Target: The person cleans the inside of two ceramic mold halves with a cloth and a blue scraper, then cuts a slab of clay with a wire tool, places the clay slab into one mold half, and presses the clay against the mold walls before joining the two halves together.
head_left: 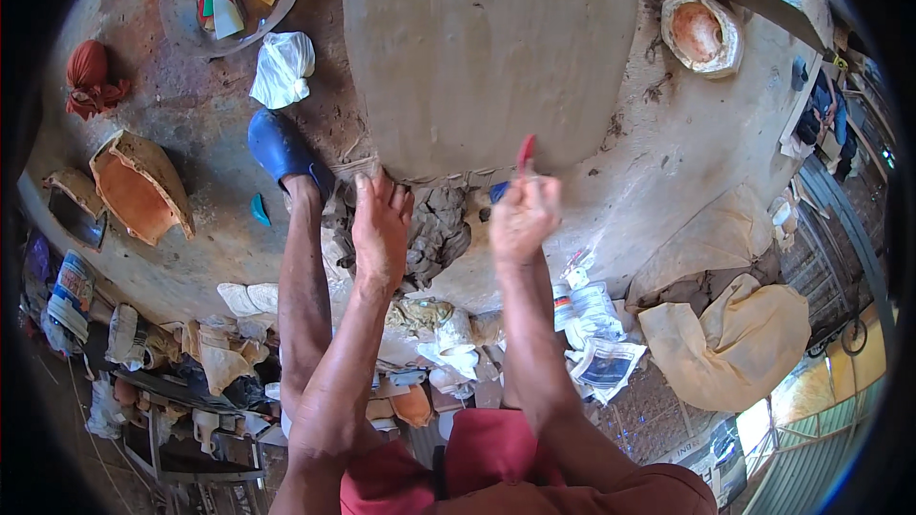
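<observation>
A wide, flat slab of wet grey-brown clay [487,57] spreads out ahead of me. My left hand [382,229] lies at its near left edge, fingers stretched forward and touching the rim. Beside that hand, crumpled clay scraps [439,234] sit in a heap along the near edge. My right hand [525,215], a little blurred, is closed around a slim red tool [527,151] that points up toward the slab's near right edge. The fist hides the rest of the tool, so its exact kind does not show. A small dark blue thing [498,192] is just left of this hand.
My blue shoe [283,148] stands left of the slab, near a tied white plastic bag [283,69]. Farther left are a basin [172,14] of coloured pieces, a red bundle [91,76] and an orange-lined mould [143,186]. Another mould [701,35] sits far right; beige cloth [730,339] lies nearer.
</observation>
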Motion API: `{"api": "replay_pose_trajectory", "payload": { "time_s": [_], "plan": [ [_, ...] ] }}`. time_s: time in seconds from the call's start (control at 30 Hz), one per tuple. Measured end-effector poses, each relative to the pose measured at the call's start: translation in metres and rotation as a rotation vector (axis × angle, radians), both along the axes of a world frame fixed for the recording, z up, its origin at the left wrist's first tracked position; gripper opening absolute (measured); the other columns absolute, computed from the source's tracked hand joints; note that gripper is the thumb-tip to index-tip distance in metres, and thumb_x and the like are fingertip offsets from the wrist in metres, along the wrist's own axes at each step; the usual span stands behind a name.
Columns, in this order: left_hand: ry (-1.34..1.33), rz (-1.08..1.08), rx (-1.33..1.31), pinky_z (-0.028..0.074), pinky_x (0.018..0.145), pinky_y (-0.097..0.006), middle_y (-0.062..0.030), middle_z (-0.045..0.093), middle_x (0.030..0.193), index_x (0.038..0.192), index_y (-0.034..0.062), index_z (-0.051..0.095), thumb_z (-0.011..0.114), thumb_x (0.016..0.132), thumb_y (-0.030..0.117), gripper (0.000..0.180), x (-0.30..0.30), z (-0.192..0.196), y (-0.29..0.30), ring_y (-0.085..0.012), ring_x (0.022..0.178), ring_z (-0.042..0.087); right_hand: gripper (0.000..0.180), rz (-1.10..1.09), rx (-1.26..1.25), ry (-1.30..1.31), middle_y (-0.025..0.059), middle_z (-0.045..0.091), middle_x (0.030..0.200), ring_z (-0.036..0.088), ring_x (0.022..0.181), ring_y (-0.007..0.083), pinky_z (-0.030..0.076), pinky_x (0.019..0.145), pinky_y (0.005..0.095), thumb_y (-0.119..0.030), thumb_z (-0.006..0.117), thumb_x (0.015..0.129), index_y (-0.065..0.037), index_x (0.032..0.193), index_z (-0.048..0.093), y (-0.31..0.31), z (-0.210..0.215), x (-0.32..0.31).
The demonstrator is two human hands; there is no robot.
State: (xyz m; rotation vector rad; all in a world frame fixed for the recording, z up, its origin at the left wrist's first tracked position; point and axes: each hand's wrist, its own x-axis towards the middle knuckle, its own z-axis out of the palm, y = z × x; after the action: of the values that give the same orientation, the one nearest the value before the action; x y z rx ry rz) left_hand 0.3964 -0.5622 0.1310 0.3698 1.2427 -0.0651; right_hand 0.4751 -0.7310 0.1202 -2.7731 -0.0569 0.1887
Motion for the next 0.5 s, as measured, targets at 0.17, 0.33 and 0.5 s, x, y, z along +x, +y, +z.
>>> {"api": "replay_pose_trajectory", "payload": {
  "time_s": [0.17,0.33,0.5],
  "plan": [
    [-0.019,0.000,-0.162,0.022,0.125,-0.044,-0.0114,0.032,0.167,0.161,0.0031,0.031,0.029,0.098,0.080,0.099,-0.007,0.001,0.018,-0.0269,0.153,0.029,0.040,0.062,0.092,0.041,0.0092,0.061,0.089,0.063,0.080,0.0289,0.053,0.067,0.0428,0.007,0.068,0.081,-0.004,0.120,0.073,0.088,0.005,-0.046],
    [0.026,0.053,-0.259,0.037,0.118,-0.041,-0.0143,0.053,0.149,0.154,0.0025,0.043,0.027,0.090,0.090,0.110,-0.029,0.001,0.048,-0.0282,0.139,0.050,0.028,0.152,0.247,0.145,0.0070,0.061,0.085,0.064,0.080,0.0277,0.056,0.065,0.0410,-0.003,0.073,0.084,-0.004,0.112,0.075,0.152,0.010,-0.056],
    [-0.174,0.194,-0.011,0.038,0.117,-0.041,-0.0121,0.052,0.150,0.153,0.0026,0.044,0.029,0.096,0.083,0.099,-0.031,-0.001,0.087,-0.0275,0.137,0.050,0.020,0.297,0.487,0.130,0.0084,0.064,0.090,0.067,0.084,0.0264,0.060,0.066,0.0385,-0.009,0.072,0.083,-0.001,0.101,0.075,0.194,-0.002,-0.051]
  ]
}}
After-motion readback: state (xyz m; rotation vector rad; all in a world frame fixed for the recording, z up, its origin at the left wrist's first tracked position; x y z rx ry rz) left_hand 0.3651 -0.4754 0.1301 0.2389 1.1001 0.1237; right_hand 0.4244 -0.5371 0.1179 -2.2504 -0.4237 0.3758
